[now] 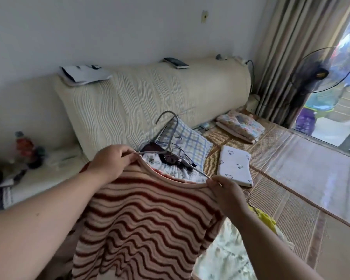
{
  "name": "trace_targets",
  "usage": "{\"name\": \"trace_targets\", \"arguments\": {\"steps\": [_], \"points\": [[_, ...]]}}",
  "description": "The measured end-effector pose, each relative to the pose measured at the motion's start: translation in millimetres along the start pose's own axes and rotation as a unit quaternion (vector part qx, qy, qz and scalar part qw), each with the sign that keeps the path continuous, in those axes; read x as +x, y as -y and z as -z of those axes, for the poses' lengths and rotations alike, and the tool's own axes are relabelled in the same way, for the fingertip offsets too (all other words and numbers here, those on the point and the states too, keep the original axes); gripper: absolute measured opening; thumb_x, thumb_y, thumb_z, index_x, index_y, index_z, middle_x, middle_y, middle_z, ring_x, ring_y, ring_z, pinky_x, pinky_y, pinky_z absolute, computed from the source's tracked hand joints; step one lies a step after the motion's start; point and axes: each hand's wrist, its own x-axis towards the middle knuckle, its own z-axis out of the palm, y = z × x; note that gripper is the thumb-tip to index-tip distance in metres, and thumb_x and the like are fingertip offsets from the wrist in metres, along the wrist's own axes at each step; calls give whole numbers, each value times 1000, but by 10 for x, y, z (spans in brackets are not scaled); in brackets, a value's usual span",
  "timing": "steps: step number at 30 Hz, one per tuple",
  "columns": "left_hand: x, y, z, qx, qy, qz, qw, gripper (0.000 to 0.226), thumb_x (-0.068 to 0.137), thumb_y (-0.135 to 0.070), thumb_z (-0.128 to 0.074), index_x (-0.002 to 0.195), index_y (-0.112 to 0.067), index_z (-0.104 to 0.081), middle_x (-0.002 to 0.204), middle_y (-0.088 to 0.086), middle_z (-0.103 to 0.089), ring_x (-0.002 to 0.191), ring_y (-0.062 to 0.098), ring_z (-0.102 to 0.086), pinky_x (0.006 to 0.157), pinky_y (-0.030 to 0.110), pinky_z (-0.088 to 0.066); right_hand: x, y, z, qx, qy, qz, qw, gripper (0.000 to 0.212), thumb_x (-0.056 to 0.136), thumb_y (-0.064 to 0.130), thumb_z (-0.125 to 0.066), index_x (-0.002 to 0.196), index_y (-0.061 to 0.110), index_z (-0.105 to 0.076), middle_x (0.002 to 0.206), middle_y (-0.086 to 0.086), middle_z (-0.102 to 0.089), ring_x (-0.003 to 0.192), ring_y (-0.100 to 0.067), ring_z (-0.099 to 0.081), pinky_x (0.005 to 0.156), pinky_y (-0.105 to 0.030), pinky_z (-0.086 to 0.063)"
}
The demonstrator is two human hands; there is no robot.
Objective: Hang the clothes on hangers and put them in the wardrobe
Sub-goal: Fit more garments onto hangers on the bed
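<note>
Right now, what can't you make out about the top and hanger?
Head view only.
Ends of the hanger: covered by the left hand, the right hand and the collar of the top.
The dark item behind it: partly covered, unclear.
The bottles at left: blurred.
The wardrobe: not in frame.

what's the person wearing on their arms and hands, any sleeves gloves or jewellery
Nothing worn shows. The left hand and right hand are ungloved; the left forearm and right forearm are bare to the picture's edge: no sleeve, watch, bracelet or ring in view.
</note>
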Motion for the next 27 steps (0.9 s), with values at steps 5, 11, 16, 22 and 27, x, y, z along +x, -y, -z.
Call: {"name": "trace_targets", "arguments": {"steps": [5,11,16,22,27], "points": [[903,134,-235,51,17,-10,998,14,87,-49,-57,81,-37,-61,74,-21,-53,79,11,-51,61,23,-33,917,-147,-359,40,-15,-52,998,22,88,38,-59,67,42,-63,60,20,-65,56,2,-60,39,-9,-37],[2187,485,-1226,58,64,22,996,7,85,-43,-63,82,-37,-64,86,-12,-60,83,11,-52,69,25,-35,2336,-840,-671,24,-30,-91,995,22,90,34,-59,68,35,-62,58,20,-62,58,17,-54,40,-3,-35],[3079,982,-2425,38,135,56,989,13,87,-35,-64,96,-31,-73,89,-14,-69,86,7,-60,65,17,-37,3393,-1764,-959,-14,3,-151,988,10,89,36,-60,86,31,-67,81,17,-65,74,3,-55,61,-19,-39],[3825,1480,-3364,73,186,120,973,16,87,-39,-61,99,-39,-71,108,-8,-71,103,17,-63,91,31,-47,4225,-2442,-1319,-39,48,-202,977,16,88,35,-62,72,36,-65,78,16,-67,77,-3,-59,64,-22,-39],[4198,1668,-3759,127,189,145,963,35,88,-48,-54,122,-43,-58,129,-5,-59,117,23,-54,101,41,-40,4617,-2762,-1582,-58,65,-223,971,8,91,31,-58,95,31,-65,78,19,-62,74,3,-56,59,-12,-36]]}}
